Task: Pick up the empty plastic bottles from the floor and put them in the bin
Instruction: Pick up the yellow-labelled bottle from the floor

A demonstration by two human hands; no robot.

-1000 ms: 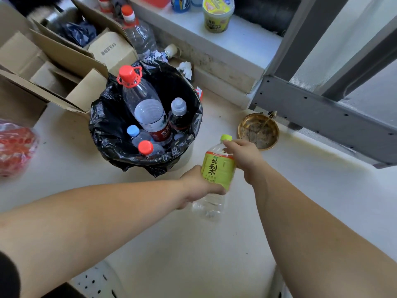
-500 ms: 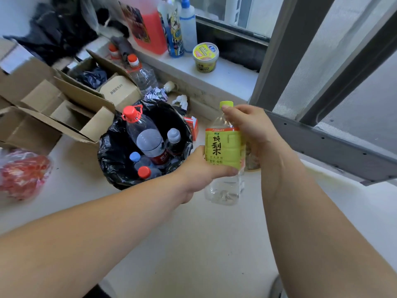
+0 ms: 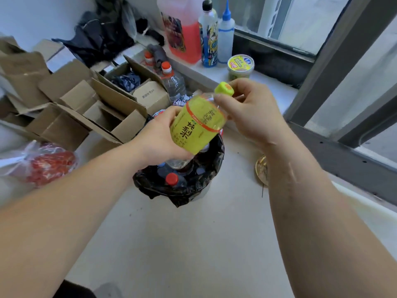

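A clear plastic bottle with a yellow-green label (image 3: 198, 125) and a yellow-green cap (image 3: 224, 88) hangs tilted right over the bin. My left hand (image 3: 160, 139) grips its lower body. My right hand (image 3: 250, 108) holds its neck just below the cap. Under it stands the bin with a black liner (image 3: 211, 166), and inside I see several bottles, one with a red cap (image 3: 171, 178). Most of the bin's opening is hidden behind the bottle and my left hand.
Open cardboard boxes (image 3: 103, 108) crowd the floor left of the bin. A red mesh bag (image 3: 46, 163) lies at far left. A large red-capped bottle (image 3: 174, 81) stands behind the bin. A brass dish (image 3: 261, 169) sits to the right. Bottles and a tub line the window ledge (image 3: 268, 84).
Both hands lifted the labelled bottle from near the floor, carried it left over the bin and tilted it. The view has risen and swung toward the ledge.
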